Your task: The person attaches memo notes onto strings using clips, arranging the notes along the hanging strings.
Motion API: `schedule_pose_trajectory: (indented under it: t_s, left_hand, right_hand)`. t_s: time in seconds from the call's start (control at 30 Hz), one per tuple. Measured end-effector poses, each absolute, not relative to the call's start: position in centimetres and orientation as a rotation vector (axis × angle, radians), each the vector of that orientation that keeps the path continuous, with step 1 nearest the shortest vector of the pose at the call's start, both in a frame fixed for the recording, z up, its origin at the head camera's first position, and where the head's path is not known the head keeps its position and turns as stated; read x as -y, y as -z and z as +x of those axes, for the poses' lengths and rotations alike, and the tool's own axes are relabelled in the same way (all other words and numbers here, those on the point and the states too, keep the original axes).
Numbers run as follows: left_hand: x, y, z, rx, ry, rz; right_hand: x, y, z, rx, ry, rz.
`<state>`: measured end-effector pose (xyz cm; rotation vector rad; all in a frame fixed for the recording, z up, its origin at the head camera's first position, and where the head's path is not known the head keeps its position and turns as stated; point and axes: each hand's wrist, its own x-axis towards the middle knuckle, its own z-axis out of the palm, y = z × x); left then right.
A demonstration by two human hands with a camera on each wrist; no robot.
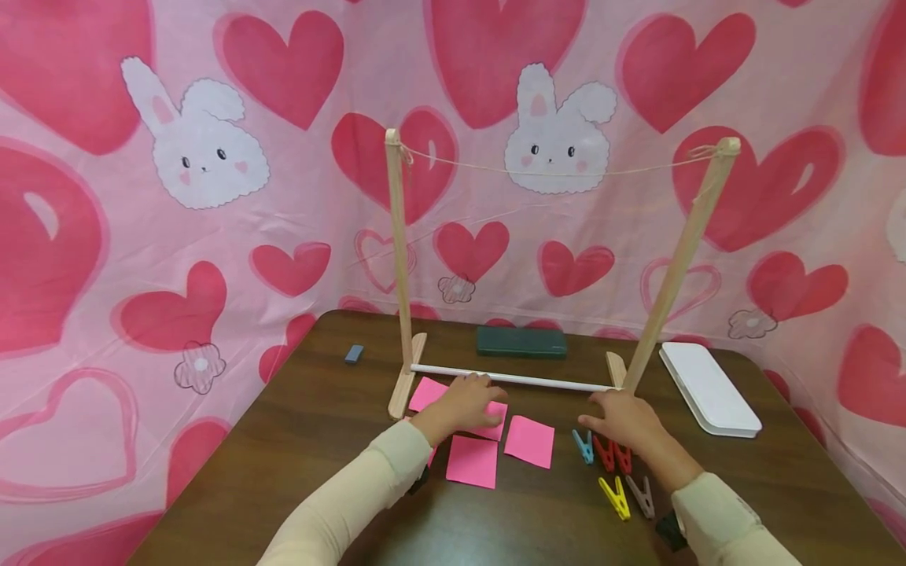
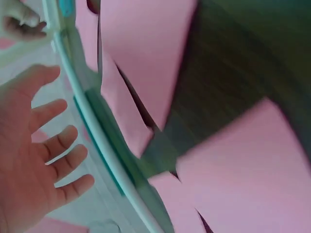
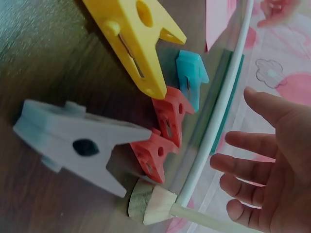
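My left hand point(image 1: 462, 406) hovers over several pink paper squares point(image 1: 472, 462) on the brown table, its fingers spread and loosely bent. Nothing is in its grasp in the left wrist view. Part of the paper lies hidden beneath the hand and sleeve. On the other side, my right hand point(image 1: 626, 418) is above a group of plastic clothespins, fingers apart and holding nothing. Among these are a light blue clothespin point(image 1: 583, 446), two red clothespins point(image 3: 170, 114), a yellow clothespin point(image 1: 615, 498) and a grey clothespin point(image 3: 80, 145).
Behind the hands stands a wooden frame point(image 1: 399, 251) with a string point(image 1: 559, 172) tied across its top and a white rod point(image 1: 520, 380) low down. A dark green case point(image 1: 521, 343) lies behind it, a white case point(image 1: 710, 389) to the right, a small blue-grey block point(image 1: 354, 354) to the left.
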<state>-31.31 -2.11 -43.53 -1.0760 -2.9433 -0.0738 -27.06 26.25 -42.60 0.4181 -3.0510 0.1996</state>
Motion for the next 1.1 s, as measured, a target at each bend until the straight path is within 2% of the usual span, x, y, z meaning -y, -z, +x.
schedule_pose_trajectory:
  t_s: [0.23,0.5,0.7,1.1]
  left_hand:
    - [-1.2,44.1,-31.1,3.000,-0.124,-1.188]
    - [-2.5,45.3,-30.9,3.019,-0.238,-1.197]
    - [-2.7,45.1,-30.7,3.012,-0.204,-1.171]
    - [-2.7,45.3,-31.2,3.048,0.154,-1.147]
  right_hand:
    - [-25.4,43.6,-27.8,3.129,-0.102,0.390]
    - [-24.9,44.8,-28.2,3.214,-0.124,0.378]
    - [-25.1,45.4,-28.3,3.205,-0.189,0.392]
    - [-25.1,44.9,-28.4,3.203,-0.373,0.384]
